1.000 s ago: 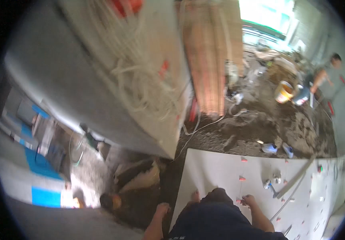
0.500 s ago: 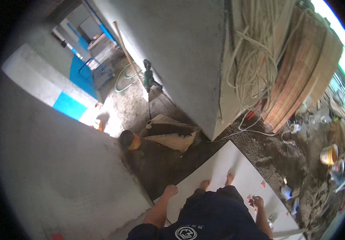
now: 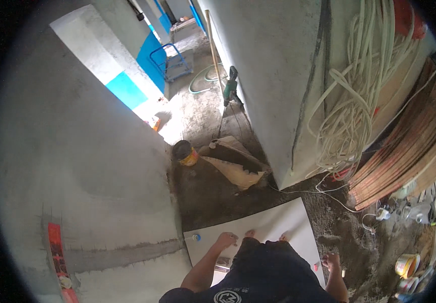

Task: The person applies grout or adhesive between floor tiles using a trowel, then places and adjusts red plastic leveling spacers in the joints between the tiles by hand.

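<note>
I stand barefoot on a large pale tile [image 3: 299, 222] lying on the dark, rough floor. My left hand [image 3: 225, 240] hovers over the tile's left part, fingers loosely bent and apart, holding nothing. Below it, a brownish box-like thing [image 3: 223, 263] is partly hidden by my forearm and shirt. A small blue-and-white round item [image 3: 196, 237] sits at the tile's left corner. At the tile's right edge, my right hand [image 3: 331, 261] is closed with fingers bent together; what it holds is too small to make out. A small red piece [image 3: 316, 266] shows just beside its fingertips.
Ahead lie a torn paper sack [image 3: 238, 174], a bucket [image 3: 185, 153] and a green power tool [image 3: 230, 87] against the wall. Coiled pale hose [image 3: 347, 111] hangs right, beside stacked boards [image 3: 405, 151]. A yellow-white bucket [image 3: 407, 265] and debris lie far right. A blue trolley [image 3: 172, 65] stands further back.
My view has turned, so the wall, sack and hose appear further right. My left hand's fingers have loosened. My right hand now appears at the tile's right edge rather than over it.
</note>
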`<state>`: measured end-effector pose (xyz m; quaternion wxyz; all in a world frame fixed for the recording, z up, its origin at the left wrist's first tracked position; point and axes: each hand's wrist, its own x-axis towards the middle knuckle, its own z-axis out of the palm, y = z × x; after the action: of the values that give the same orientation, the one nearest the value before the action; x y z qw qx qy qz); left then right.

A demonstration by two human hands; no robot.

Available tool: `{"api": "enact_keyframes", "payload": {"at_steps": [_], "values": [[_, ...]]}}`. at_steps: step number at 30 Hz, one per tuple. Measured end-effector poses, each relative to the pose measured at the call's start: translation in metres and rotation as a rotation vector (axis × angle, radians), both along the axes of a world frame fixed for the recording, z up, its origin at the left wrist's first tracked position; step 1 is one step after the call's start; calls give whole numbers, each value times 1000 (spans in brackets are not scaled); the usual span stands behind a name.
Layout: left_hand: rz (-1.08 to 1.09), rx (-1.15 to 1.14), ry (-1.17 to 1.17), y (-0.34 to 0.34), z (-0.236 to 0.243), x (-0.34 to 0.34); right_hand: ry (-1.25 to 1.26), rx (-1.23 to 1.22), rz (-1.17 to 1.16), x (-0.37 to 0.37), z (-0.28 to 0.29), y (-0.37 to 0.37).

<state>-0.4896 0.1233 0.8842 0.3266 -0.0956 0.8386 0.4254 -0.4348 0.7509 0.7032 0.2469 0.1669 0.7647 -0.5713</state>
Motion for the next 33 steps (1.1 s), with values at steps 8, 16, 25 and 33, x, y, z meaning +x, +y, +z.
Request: {"api": "enact_keyframes", "payload": {"at_steps": [8,16,25,33], "values": [[-508,-322,-132,-6,-40,92,-19,196,18,-75,36,-7],[-920,-375,147,-31,-80,64,-240,610,91,-28,111,-34],[126,412,3,-52,-21,-90,-440,-144,-845,127,126,-88],[-1320,-436,433,-60,-62,-63,-495,-100,-963,167,148,-127]]}}
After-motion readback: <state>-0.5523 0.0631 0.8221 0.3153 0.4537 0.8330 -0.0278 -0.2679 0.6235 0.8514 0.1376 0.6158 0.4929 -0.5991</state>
